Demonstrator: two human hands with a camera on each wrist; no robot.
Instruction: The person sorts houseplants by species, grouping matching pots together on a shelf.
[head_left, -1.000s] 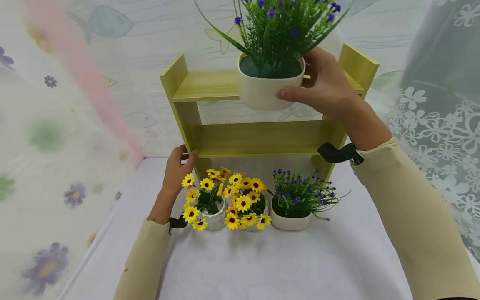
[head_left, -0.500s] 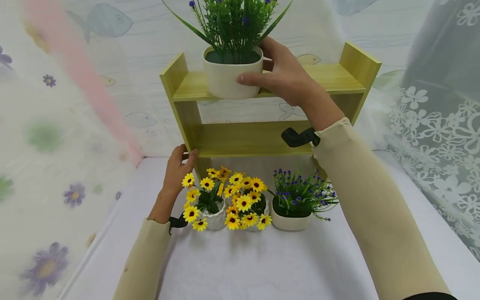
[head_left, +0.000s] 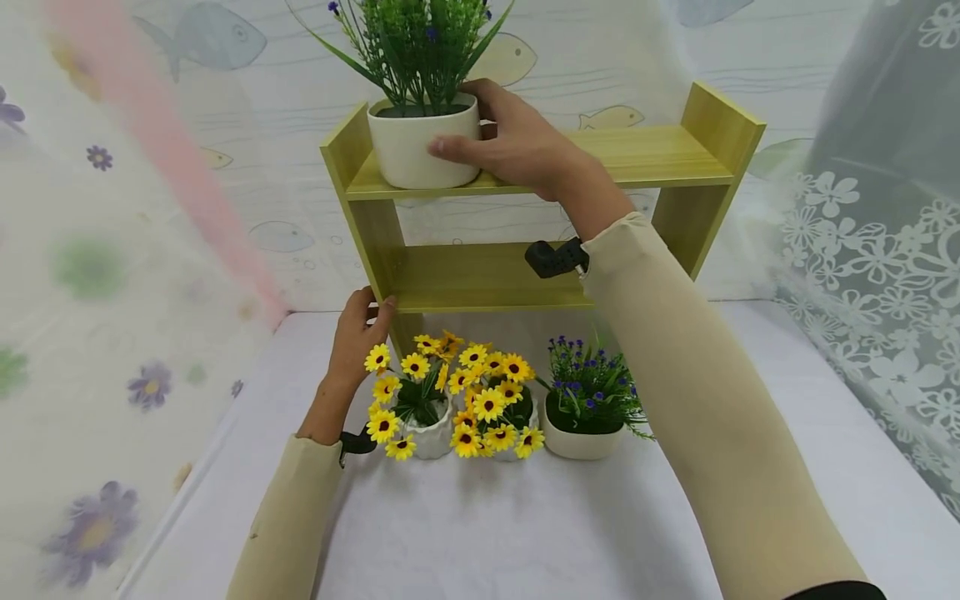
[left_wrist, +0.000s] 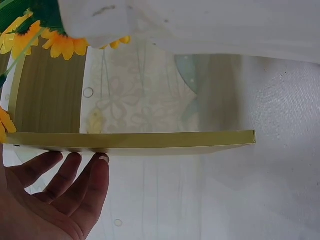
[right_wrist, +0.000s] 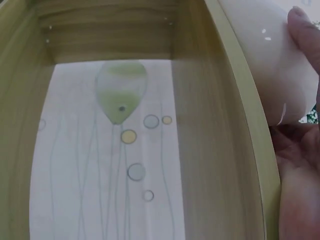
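Observation:
My right hand (head_left: 525, 146) grips an oval white pot (head_left: 420, 150) with the thumb on its front and the fingers behind. Tall green leaves and small purple flowers rise from this potted plant. It is at the left end of the top board of a yellowish wooden shelf (head_left: 487, 275), its base right at the board. In the right wrist view the pot (right_wrist: 270, 55) shows past the board's edge. My left hand (head_left: 362, 333) touches the shelf's left side panel (left_wrist: 165, 141) from outside with its fingertips, the fingers loosely extended.
Below the shelf, on a white cloth-covered table (head_left: 480, 533), stand two white pots of yellow flowers (head_left: 412, 392) (head_left: 495, 404) and a purple-flowered plant in an oval pot (head_left: 585, 437), partly behind the right sleeve (head_left: 697, 400). Patterned curtains (head_left: 135, 250) hang around.
My right hand has carried the potted plant leftward and slightly lower in view, from the middle of the top board to its left end. The left hand has stayed at the side panel.

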